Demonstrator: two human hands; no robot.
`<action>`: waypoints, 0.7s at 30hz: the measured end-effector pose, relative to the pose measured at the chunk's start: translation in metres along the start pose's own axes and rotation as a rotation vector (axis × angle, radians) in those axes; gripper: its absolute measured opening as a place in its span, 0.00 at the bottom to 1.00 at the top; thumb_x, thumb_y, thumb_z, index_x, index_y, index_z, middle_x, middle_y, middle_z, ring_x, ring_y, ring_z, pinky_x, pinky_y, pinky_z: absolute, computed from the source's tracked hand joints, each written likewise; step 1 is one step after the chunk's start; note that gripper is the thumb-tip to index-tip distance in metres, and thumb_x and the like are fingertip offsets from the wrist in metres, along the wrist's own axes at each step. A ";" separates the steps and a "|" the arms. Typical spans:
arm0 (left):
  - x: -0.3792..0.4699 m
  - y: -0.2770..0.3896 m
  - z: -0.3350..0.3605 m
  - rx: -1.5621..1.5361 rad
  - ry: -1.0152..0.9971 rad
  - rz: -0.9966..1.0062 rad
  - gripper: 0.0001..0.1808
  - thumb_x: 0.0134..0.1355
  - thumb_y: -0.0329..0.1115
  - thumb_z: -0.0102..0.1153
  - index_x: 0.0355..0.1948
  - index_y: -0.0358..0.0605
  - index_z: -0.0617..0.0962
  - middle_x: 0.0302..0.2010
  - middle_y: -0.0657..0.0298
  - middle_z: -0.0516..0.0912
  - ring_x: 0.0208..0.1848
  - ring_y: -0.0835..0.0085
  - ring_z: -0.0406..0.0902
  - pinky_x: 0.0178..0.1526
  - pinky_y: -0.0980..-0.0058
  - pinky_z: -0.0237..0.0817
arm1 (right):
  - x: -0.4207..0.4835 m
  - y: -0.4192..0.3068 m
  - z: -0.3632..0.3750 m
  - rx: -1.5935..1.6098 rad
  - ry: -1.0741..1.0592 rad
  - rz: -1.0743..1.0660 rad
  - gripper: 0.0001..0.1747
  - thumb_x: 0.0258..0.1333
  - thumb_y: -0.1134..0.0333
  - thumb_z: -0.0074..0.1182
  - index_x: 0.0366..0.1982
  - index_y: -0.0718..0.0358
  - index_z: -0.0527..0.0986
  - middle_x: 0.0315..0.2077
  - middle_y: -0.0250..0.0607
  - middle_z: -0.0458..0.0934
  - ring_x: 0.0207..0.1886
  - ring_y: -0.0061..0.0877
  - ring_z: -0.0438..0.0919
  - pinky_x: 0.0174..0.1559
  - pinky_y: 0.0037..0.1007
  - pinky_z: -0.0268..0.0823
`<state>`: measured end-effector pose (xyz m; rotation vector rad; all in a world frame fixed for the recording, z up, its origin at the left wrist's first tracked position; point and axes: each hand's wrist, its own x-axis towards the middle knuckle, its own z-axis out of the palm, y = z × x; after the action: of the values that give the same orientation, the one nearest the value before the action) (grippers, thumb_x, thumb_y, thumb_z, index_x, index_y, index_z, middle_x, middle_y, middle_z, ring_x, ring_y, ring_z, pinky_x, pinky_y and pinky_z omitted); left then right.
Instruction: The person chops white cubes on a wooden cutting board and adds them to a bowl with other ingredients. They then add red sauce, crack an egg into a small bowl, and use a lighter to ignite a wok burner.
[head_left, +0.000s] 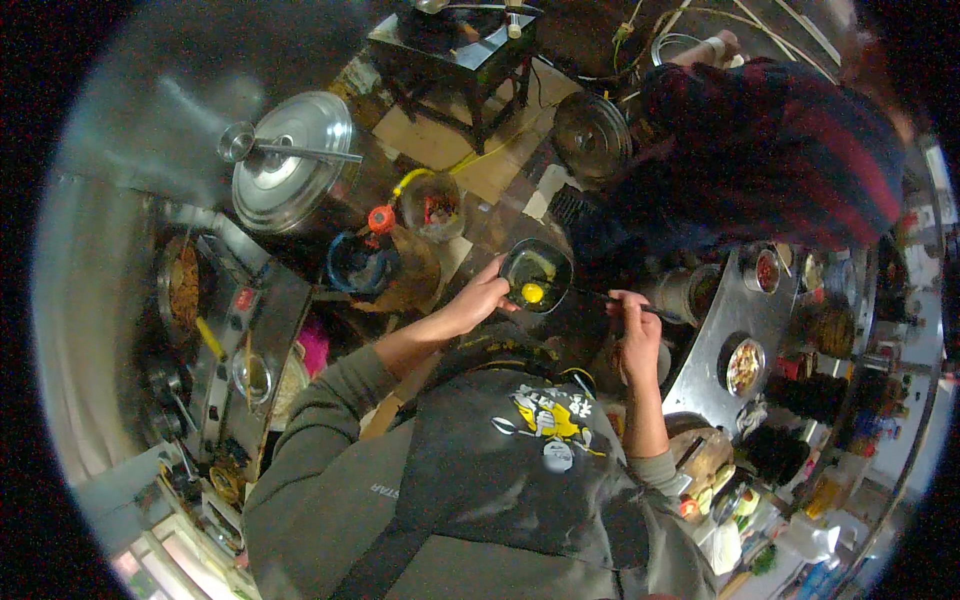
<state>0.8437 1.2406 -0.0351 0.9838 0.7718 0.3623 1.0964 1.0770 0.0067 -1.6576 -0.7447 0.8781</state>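
Note:
My left hand (484, 296) grips the near left rim of a small dark bowl (559, 259) with rounded corners. Inside the bowl lies a raw egg yolk (532, 293), with clear egg white around it. My right hand (636, 326) is shut on a thin dark utensil (661, 313), whose tip points toward the bowl. Whether it is a pair of chopsticks or one handle cannot be made out. The bowl is in front of my dark apron (480, 450), which bears a printed picture and writing.
Close on the right stands a person in a dark and red top (780, 150). A steel counter (694, 367) holds a bowl of chopped food (746, 366) and a cutting board (701, 454). At left are a large lidded pot (315, 157) and a stove counter (281, 289). A gas cylinder with red regulator (381, 219) stands ahead.

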 end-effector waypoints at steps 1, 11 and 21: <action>0.000 0.000 0.001 0.013 -0.009 -0.001 0.32 0.74 0.31 0.42 0.78 0.50 0.58 0.61 0.61 0.78 0.45 0.75 0.80 0.47 0.73 0.76 | 0.000 0.004 -0.002 0.035 -0.063 0.019 0.20 0.79 0.59 0.47 0.47 0.69 0.82 0.41 0.34 0.84 0.44 0.21 0.80 0.50 0.26 0.70; 0.000 -0.009 0.009 0.027 -0.024 -0.056 0.35 0.70 0.27 0.39 0.79 0.50 0.56 0.63 0.60 0.76 0.49 0.74 0.80 0.49 0.72 0.76 | 0.001 0.025 -0.022 0.082 -0.071 0.129 0.23 0.78 0.54 0.49 0.48 0.69 0.81 0.37 0.35 0.84 0.42 0.21 0.80 0.51 0.25 0.70; 0.005 -0.025 0.011 0.026 -0.104 -0.043 0.36 0.71 0.27 0.42 0.80 0.53 0.57 0.68 0.64 0.74 0.60 0.72 0.78 0.53 0.68 0.78 | 0.000 0.033 -0.033 0.165 -0.125 0.118 0.21 0.78 0.54 0.49 0.47 0.67 0.81 0.36 0.35 0.84 0.40 0.19 0.79 0.49 0.23 0.67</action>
<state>0.8541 1.2240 -0.0548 1.0010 0.7039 0.2621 1.1256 1.0524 -0.0196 -1.5225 -0.6456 1.1052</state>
